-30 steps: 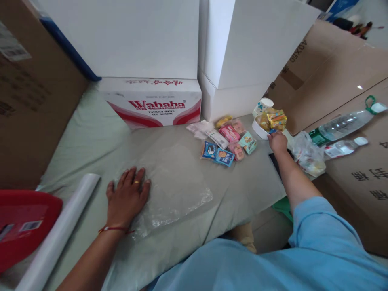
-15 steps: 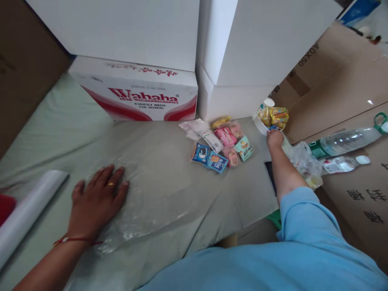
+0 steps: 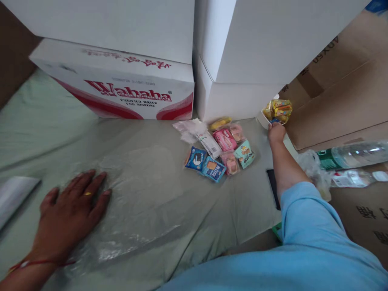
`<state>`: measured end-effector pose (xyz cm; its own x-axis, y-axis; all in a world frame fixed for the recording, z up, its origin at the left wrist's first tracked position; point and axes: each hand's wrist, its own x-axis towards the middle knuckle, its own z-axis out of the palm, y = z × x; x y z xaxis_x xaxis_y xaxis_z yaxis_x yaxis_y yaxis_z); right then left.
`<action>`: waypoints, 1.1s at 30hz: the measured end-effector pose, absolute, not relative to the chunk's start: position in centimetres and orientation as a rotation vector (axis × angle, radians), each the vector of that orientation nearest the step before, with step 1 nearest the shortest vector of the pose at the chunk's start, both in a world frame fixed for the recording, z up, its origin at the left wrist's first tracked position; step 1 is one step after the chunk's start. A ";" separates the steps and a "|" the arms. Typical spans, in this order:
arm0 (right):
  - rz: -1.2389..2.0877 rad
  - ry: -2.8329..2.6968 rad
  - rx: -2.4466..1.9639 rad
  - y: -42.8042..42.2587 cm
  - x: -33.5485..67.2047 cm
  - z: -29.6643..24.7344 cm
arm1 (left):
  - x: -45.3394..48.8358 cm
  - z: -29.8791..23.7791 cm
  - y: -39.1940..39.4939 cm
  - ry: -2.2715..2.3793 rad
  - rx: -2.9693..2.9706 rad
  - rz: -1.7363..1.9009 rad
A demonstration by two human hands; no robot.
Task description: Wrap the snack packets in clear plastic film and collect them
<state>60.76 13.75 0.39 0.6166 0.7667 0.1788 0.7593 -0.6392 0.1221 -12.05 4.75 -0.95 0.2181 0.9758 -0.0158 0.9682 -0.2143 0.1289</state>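
Observation:
My left hand [image 3: 74,202] lies palm down with its fingers apart on a clear plastic bag [image 3: 145,202], which is spread flat over the green cloth. At the far right, my right hand [image 3: 277,132] is closed at the near rim of a white container [image 3: 263,118]. Its fingertips are partly hidden there. Yellow snack packets [image 3: 281,110] and a bit of blue wrapper fill the container. Between my hands lies a group of small wrapped snacks: a blue packet [image 3: 214,168], a pink packet [image 3: 224,140], a mint-green packet [image 3: 245,154] and several others.
A Wahaha carton [image 3: 127,95] and tall white boxes [image 3: 248,44] stand along the back. Right of my arm lie a large plastic bottle [image 3: 354,155], a smaller bottle [image 3: 353,178] and a brown carton [image 3: 339,101]. A dark phone-like object [image 3: 273,188] lies beside my right forearm.
The view has shifted slightly, so the left hand and roll appear farther left and the bottles farther right. Both hands keep their places on the bag and at the container.

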 end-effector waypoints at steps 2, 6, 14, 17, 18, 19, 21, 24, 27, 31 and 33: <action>0.343 1.310 2.778 14.6 61.0 0.4 | -12.2 -1.0 4.9 1.893 2.379 0.091; 0.373 1.306 2.744 16.3 61.4 0.6 | -12.4 -1.4 5.0 1.883 2.378 0.169; 0.354 1.313 2.716 19.3 62.3 0.9 | -12.2 -1.2 4.8 1.796 2.329 0.312; 0.333 1.355 2.724 20.0 62.6 1.0 | -12.4 -1.6 4.8 1.813 2.292 0.313; 0.328 1.366 2.729 20.3 62.6 1.1 | -12.5 -1.8 4.9 1.821 2.281 0.315; 0.326 1.375 2.733 20.6 62.7 1.1 | -12.7 -2.0 4.9 1.828 2.272 0.316; 0.323 1.397 2.741 21.1 63.0 1.2 | -12.9 -2.2 4.9 1.830 2.260 0.318; 0.292 1.454 2.759 21.8 63.4 1.3 | -13.0 -2.1 4.9 1.816 2.268 0.320; 0.253 1.523 2.776 22.2 63.7 1.3 | -13.1 -2.2 5.0 1.821 2.287 0.303; 0.230 1.606 2.827 22.0 63.5 1.0 | -13.4 -2.5 5.0 1.809 2.357 0.262; 0.225 1.642 2.868 21.4 63.3 0.8 | -13.4 -2.5 5.0 1.815 2.386 0.257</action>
